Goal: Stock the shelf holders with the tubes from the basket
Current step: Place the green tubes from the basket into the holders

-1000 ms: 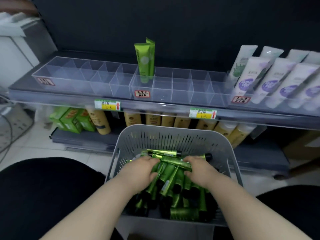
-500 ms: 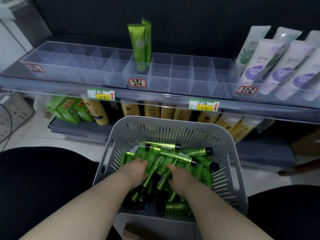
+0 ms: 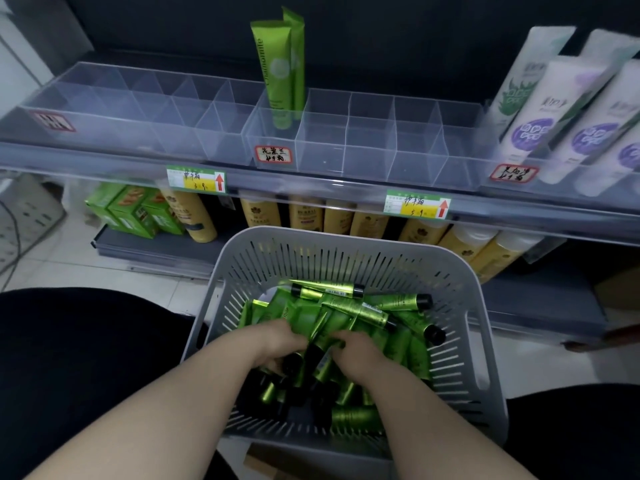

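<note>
- The grey slotted basket (image 3: 313, 259) sits near the person, between two black-clad knees (image 3: 86, 358), in front of the shelf (image 3: 311, 187).
- A loose pile of green tubes (image 3: 351, 308) with black caps fills the basket, lying crossed at many angles.
- The left hand (image 3: 277, 341) is in the near left part of the pile, knuckles up, fingers curled down among the tubes.
- Its fingertips are buried, so I cannot tell whether its grip has closed on a tube.
- The right hand (image 3: 355, 353) is just beside it, also palm down on the pile, fingers bent into the tubes.
- Its grip is hidden the same way and I cannot tell what, if anything, it holds.
- On the shelf, far from the basket, runs a row of clear plastic holders (image 3: 369, 143) split into small compartments.
- Two tall green tubes (image 3: 277, 64) stand upright in one compartment left of centre, one behind the other.
- A handwritten red-edged label (image 3: 273, 154) is stuck on the front of that compartment.
- White and purple tubes (image 3: 540, 109) lean at the far right of the shelf.
- Yellow bottles (image 3: 304, 213) and green boxes (image 3: 128, 213) stand on the lower shelf.
</note>
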`<state>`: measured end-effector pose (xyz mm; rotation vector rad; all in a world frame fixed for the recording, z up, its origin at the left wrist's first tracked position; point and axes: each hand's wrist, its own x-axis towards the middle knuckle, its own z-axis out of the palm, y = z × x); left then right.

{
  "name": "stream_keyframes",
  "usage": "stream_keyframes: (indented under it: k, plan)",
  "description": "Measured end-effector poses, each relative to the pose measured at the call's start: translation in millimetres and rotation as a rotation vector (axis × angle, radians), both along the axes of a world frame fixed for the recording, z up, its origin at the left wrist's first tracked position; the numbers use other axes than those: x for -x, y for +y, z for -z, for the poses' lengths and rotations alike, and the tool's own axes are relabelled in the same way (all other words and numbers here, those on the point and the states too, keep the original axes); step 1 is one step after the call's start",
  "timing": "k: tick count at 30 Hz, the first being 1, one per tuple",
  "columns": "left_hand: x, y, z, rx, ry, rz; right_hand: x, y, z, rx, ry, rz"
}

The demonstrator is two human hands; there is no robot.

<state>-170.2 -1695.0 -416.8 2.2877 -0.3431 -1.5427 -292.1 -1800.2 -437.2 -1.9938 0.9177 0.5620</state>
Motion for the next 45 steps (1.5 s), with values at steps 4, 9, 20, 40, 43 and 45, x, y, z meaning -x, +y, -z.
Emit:
stream_keyframes:
  k: [4, 9, 20, 40, 43, 45]
  plan:
    - [9, 1, -7, 0.092, 0.196, -0.086, 2, -1, -7, -0.031, -0.085, 0.155]
    - [14, 4, -19, 0.273, 0.342, -0.152, 3, -4, -16, 0.122, -0.129, 0.361]
    - [12, 8, -51, 0.626, 0.271, -0.463, 11, -10, -44, -0.093, -0.376, 0.767]
    - [5, 8, -79, 0.905, 0.022, -0.724, 4, 3, -98, -0.334, -0.680, 0.837]
    - [-9, 6, -89, 0.949, -0.094, -0.674, -1, -1, -111, -0.403, -0.747, 0.834]
    - [-21, 6, -100, 0.953, -0.218, -0.583, -3, -4, -123, -0.433, -0.783, 0.806]
